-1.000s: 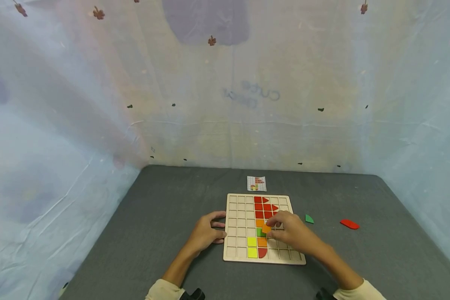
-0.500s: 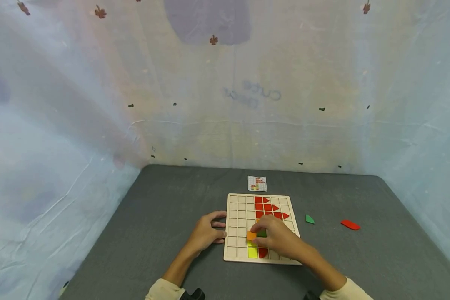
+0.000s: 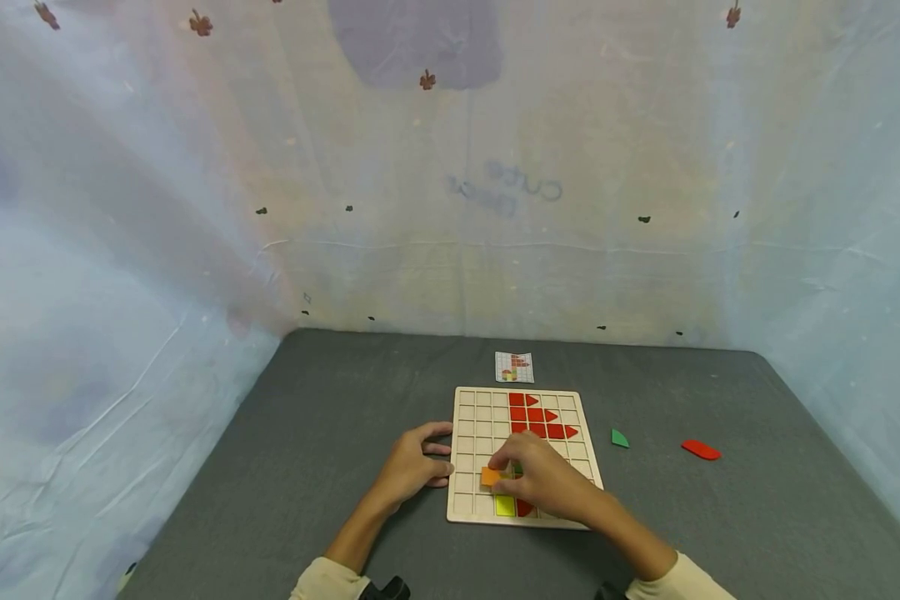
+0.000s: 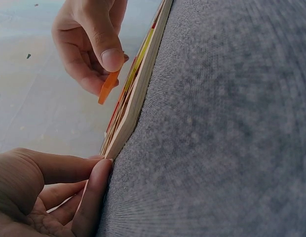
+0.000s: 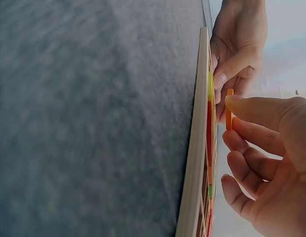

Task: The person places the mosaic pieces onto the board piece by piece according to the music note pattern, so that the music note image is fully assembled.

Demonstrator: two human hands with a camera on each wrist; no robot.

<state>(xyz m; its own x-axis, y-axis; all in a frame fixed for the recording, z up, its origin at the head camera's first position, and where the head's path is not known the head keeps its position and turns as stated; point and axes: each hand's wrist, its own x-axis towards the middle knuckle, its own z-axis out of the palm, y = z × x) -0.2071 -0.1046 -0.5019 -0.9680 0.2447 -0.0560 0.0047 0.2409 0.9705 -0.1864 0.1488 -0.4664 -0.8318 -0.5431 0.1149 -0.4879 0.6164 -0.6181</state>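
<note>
My right hand [image 3: 543, 475] pinches an orange square tile [image 3: 490, 477] between thumb and fingers, above the lower left of a wooden grid board [image 3: 468, 408]. The right wrist view shows the orange tile [image 5: 229, 109] edge-on and apart from the board. Fingertips and thumb of my left hand [image 3: 412, 465] touch the board's left edge; the left hand [image 4: 54, 192] shows this closely in its own wrist view. Red squares and triangles [image 3: 537, 415] fill cells near the top. A yellow square [image 3: 505, 506] lies in the bottom row beside a partly covered red piece [image 3: 524, 508]. My right hand hides the cells between.
Behind the board lies a small printed pattern card [image 3: 514, 367]. A green quarter-round piece [image 3: 619, 438] and a red rounded piece [image 3: 701, 450] rest on the grey cloth-covered table [image 3: 360, 392] to the right. A pale printed curtain [image 3: 450, 275] surrounds the table.
My right hand has carried the orange tile left and slightly nearer me, from the middle columns to left of the yellow squares' column. The left hand has stayed at the board's edge.
</note>
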